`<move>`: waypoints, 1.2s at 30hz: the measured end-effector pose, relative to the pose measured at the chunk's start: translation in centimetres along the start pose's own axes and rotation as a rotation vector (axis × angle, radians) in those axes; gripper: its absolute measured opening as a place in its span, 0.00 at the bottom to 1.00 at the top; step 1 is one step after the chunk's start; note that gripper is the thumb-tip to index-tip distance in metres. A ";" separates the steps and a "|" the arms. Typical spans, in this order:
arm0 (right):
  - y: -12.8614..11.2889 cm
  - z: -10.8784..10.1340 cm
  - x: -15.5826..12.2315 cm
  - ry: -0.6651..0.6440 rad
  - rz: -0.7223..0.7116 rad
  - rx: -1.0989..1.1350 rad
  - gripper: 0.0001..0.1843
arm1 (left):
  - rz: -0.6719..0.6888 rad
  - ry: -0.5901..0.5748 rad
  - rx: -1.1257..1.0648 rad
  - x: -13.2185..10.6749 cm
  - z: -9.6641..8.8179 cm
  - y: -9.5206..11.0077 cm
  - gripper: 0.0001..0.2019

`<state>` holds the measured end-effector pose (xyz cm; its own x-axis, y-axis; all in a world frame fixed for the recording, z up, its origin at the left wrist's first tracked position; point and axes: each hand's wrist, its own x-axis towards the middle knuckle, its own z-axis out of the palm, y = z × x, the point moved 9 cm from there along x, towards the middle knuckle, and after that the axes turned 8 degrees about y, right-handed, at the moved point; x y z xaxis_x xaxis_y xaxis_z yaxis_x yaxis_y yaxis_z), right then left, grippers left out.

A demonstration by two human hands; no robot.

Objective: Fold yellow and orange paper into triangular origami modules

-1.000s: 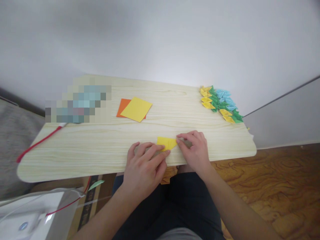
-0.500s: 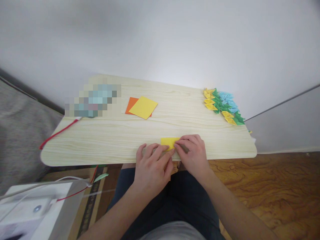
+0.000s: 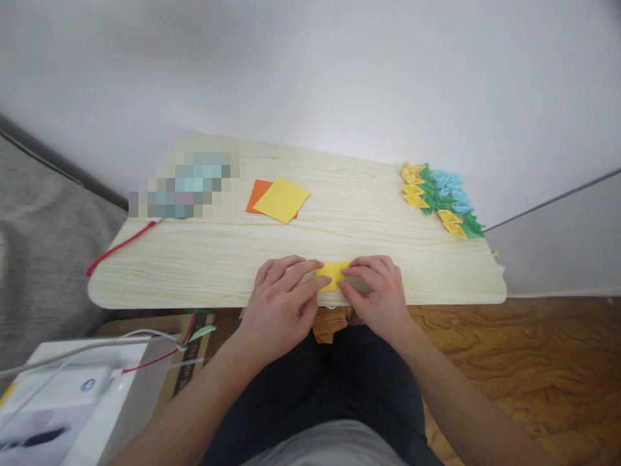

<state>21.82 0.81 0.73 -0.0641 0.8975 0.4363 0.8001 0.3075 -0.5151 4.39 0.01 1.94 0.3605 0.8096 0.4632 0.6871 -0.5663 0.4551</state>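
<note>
A small folded piece of yellow paper (image 3: 332, 274) lies near the front edge of the table, between my two hands. Its left end is held by the fingertips of my left hand (image 3: 284, 301), the index finger reaching onto its face. Bent fingers and thumb of my right hand (image 3: 376, 291) grip the right end. Part of the paper is hidden under the fingers. Farther back, a yellow square sheet (image 3: 282, 200) rests on orange paper (image 3: 257, 194).
Folded yellow paper pieces (image 3: 414, 195), green ones (image 3: 427, 188) and light blue ones (image 3: 452, 189) stand in rows at the table's (image 3: 359, 226) back right. A blurred-out object (image 3: 194, 184) with a red cable (image 3: 121, 247) is at the left. A white box (image 3: 97, 388) sits below left.
My left hand has shifted left, from over the paper's lower edge to its left end. The right hand stays at the right end. The whole view has moved slightly.
</note>
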 end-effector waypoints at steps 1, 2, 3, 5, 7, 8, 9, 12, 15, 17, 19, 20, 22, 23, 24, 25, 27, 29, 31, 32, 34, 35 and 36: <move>0.0 0.0 0.0 -0.007 0.000 0.000 0.07 | 0.024 -0.012 -0.005 0.2 0.1 0.0 0.15; 0.0 0.0 0.1 -0.013 -0.001 -0.001 0.07 | 0.044 -0.024 -0.012 0.3 0.3 0.0 0.13; 0.0 0.1 0.1 -0.020 -0.003 -0.003 0.06 | 0.059 -0.033 -0.019 0.4 0.4 0.0 0.12; 0.0 0.1 0.1 -0.033 -0.008 -0.007 0.06 | 0.066 -0.053 -0.033 0.6 0.8 -0.1 0.11; 0.1 0.2 0.0 -0.041 -0.011 -0.010 0.05 | 0.050 -0.070 -0.041 0.9 1.1 -0.3 0.09; 0.1 0.2 0.0 -0.042 -0.011 -0.011 0.05 | 0.040 -0.077 -0.045 1.1 1.2 -0.4 0.08; 0.1 0.2 0.0 -0.041 -0.009 -0.014 0.05 | 0.032 -0.084 -0.050 1.2 1.3 -0.4 0.08; 0.1 0.2 0.0 -0.023 -0.001 -0.028 0.04 | 0.018 -0.104 -0.069 1.8 1.6 -0.5 0.08; 0.1 0.3 -0.1 -0.009 -0.005 -0.030 0.05 | 0.006 -0.111 -0.082 2.2 1.7 -0.8 0.08; 0.1 0.3 -0.1 -0.010 -0.012 -0.029 0.05 | 0.003 -0.109 -0.085 2.4 1.8 -1.0 0.08; 0.1 0.4 -0.1 -0.020 -0.016 -0.030 0.05 | -0.001 -0.113 -0.086 2.6 2.0 -1.1 0.08; 0.1 0.4 -0.1 -0.024 -0.020 -0.031 0.05 | -0.005 -0.116 -0.086 2.7 2.1 -1.2 0.09; 0.1 0.4 -0.2 -0.035 -0.028 -0.033 0.05 | -0.017 -0.122 -0.084 3.0 2.4 -1.3 0.09; 0.1 0.4 -0.2 -0.040 -0.031 -0.036 0.04 | -0.024 -0.125 -0.082 3.1 2.5 -1.3 0.09; 0.1 0.4 -0.1 -0.044 -0.033 -0.038 0.04 | -0.030 -0.130 -0.081 3.2 2.7 -1.3 0.09; 0.0 0.4 -0.1 -0.046 -0.033 -0.041 0.04 | -0.037 -0.134 -0.079 3.4 2.8 -1.3 0.09; 0.1 0.4 -0.1 -0.047 -0.029 -0.045 0.04 | -0.055 -0.142 -0.075 3.6 3.1 -1.4 0.09; 0.1 0.4 -0.1 -0.050 -0.017 -0.040 0.05 | -0.081 -0.146 -0.074 3.8 3.3 -1.6 0.08; 0.2 0.5 -0.2 -0.050 0.004 -0.032 0.06 | -0.106 -0.145 -0.071 3.9 3.5 -1.8 0.07; 0.2 0.5 -0.2 -0.047 0.015 -0.028 0.05 | -0.116 -0.145 -0.067 4.0 3.5 -1.8 0.06; 0.3 0.5 -0.2 -0.034 0.035 -0.025 0.04 | -0.131 -0.149 -0.058 4.0 3.6 -2.0 0.05; 0.3 0.5 -0.2 -0.027 0.042 -0.025 0.03 | -0.135 -0.153 -0.054 4.0 3.7 -2.1 0.04; 0.3 0.5 -0.2 -0.021 0.046 -0.026 0.02 | -0.138 -0.156 -0.052 4.0 3.7 -2.1 0.04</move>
<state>21.74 0.88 0.14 -0.0394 0.9170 0.3970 0.8176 0.2580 -0.5148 6.75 5.01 0.00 0.3613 0.8918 0.2722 0.7050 -0.4523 0.5463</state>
